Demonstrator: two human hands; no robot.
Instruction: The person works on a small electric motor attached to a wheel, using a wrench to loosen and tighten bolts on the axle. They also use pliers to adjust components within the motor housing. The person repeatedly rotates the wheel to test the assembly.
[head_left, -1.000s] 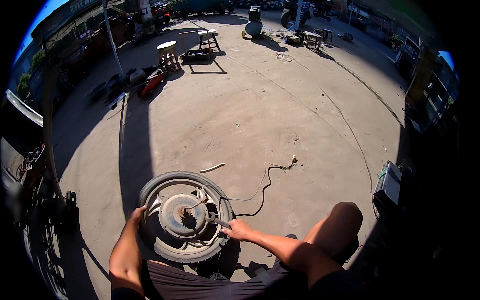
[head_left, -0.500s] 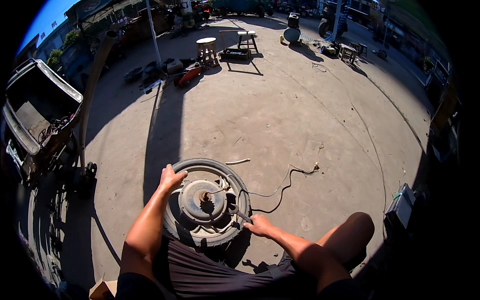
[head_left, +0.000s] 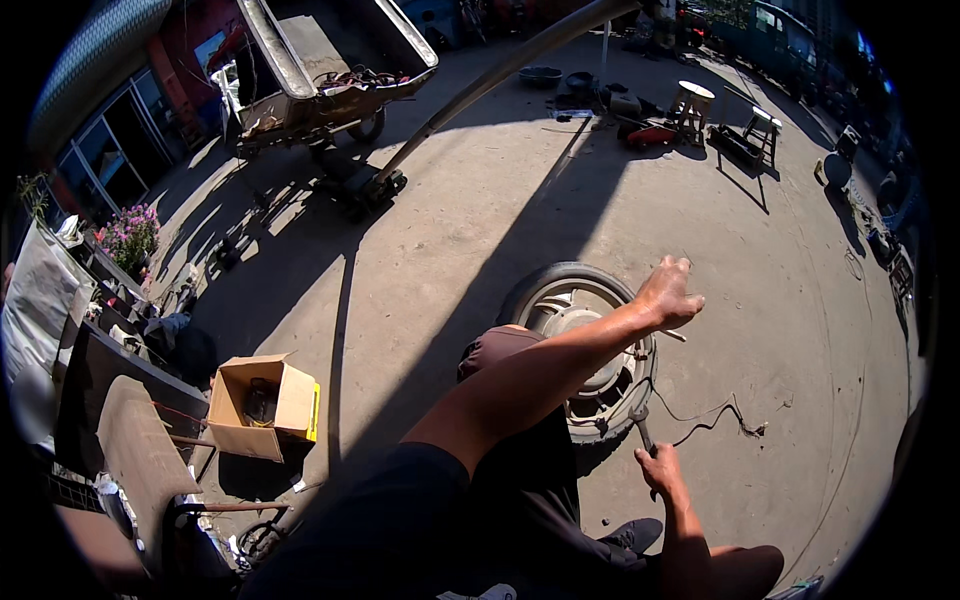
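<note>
The spoked wheel with a hub motor (head_left: 600, 400) lies flat in front of me, partly hidden behind my left forearm and knee. My left hand (head_left: 670, 295) is lifted over the wheel's far right rim, fingers somewhat apart and bent, with nothing visible in them. A large metal wrench (head_left: 644, 424) is gripped in my right hand (head_left: 660, 468) at the lower right of the wheel, its head at the tire's edge. Wires (head_left: 737, 410) trail from the wheel across the concrete to the right.
An open cardboard box (head_left: 262, 410) sits at my left, beside scrap panels (head_left: 140, 440). Farther off are a cart (head_left: 340, 95) with a pallet jack (head_left: 360, 190) by it, stools (head_left: 692, 105) and a compressor (head_left: 838, 172). Pink flowers (head_left: 128, 235) stand at the left.
My view has swung left, bringing the cart and box further into sight. My left hand has left the rim's side and risen rightward over the wheel. My right hand still holds the wrench.
</note>
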